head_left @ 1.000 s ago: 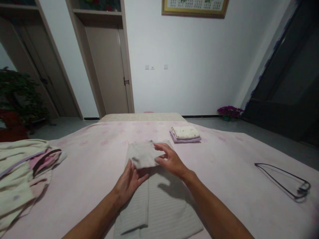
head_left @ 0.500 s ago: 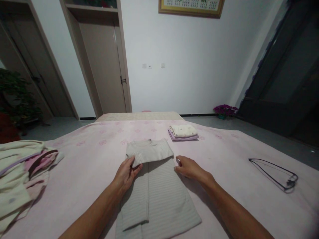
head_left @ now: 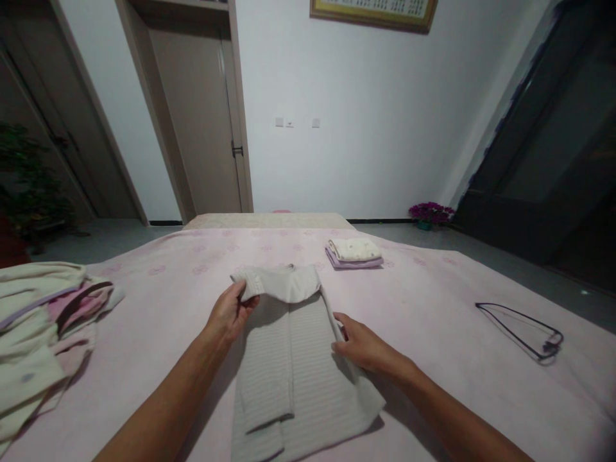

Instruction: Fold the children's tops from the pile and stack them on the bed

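Observation:
A pale grey ribbed long-sleeved top (head_left: 312, 372) lies in front of me, its collar end away from me. One sleeve is folded lengthwise down its left part, and the other runs across the upper part. My left hand (head_left: 231, 309) pinches the cuff of the crossing sleeve at the upper left, lifting it slightly. On the other side, my right hand (head_left: 359, 340) is closed on the right side edge of the top, between thumb and fingers. That edge is raised a little off the sheet.
The top rests on a pink patterned bedsheet (head_left: 168, 321). Folded clothes (head_left: 355, 252), cream over purple, sit beyond it to the right. A heap of loose clothes (head_left: 43, 340) lies at the left. A black wire hanger (head_left: 524, 330) is on the right.
My left hand has moved up and left with the cuff. My right hand has come down slightly and taken hold of the top's right edge, lifting it.

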